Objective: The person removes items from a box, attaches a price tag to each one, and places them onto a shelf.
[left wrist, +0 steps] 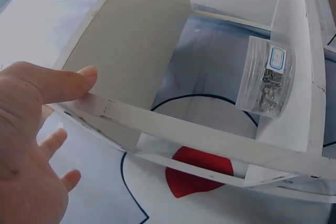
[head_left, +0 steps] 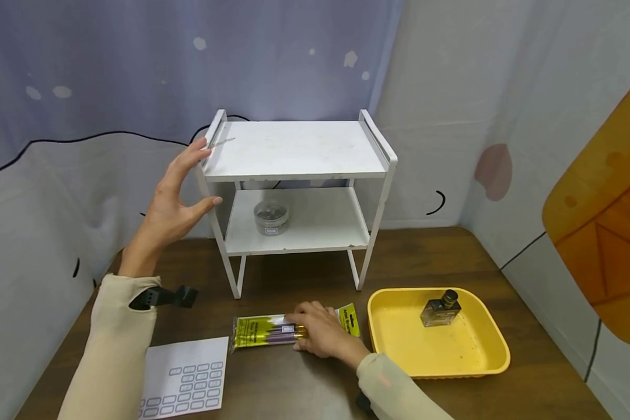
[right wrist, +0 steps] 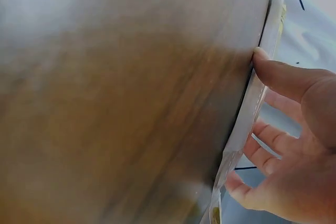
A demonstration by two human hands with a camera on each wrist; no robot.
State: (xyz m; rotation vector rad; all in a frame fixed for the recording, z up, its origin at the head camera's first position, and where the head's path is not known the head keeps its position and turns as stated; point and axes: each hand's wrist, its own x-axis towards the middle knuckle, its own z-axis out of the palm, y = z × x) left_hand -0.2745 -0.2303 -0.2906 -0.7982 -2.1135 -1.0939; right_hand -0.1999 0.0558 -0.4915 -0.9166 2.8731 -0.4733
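Note:
My left hand (head_left: pixel 170 201) is raised at the left end of a white two-tier shelf (head_left: pixel 294 149), its thumb and fingers spread apart and holding nothing. In the left wrist view the thumb lies close to the shelf's top edge; contact is unclear. On the table, my right hand (head_left: pixel 320 329) grips a flat yellow-green pack of paintbrushes (head_left: pixel 259 331) across its width. Its thumb is at the near edge, and the fingers reach over the top. Purple handles show through the wrapper, with a small label on it. The hand covers part of the pack.
On the lower tier sits a clear round jar (head_left: pixel 271 219) of small metal pieces. A yellow tray (head_left: pixel 399 356) at the right holds a dark square bottle (head_left: pixel 441 309) with a black cap. Front left lies a sheet of labels (head_left: pixel 189 376). A black cable (head_left: pixel 110 133) runs behind.

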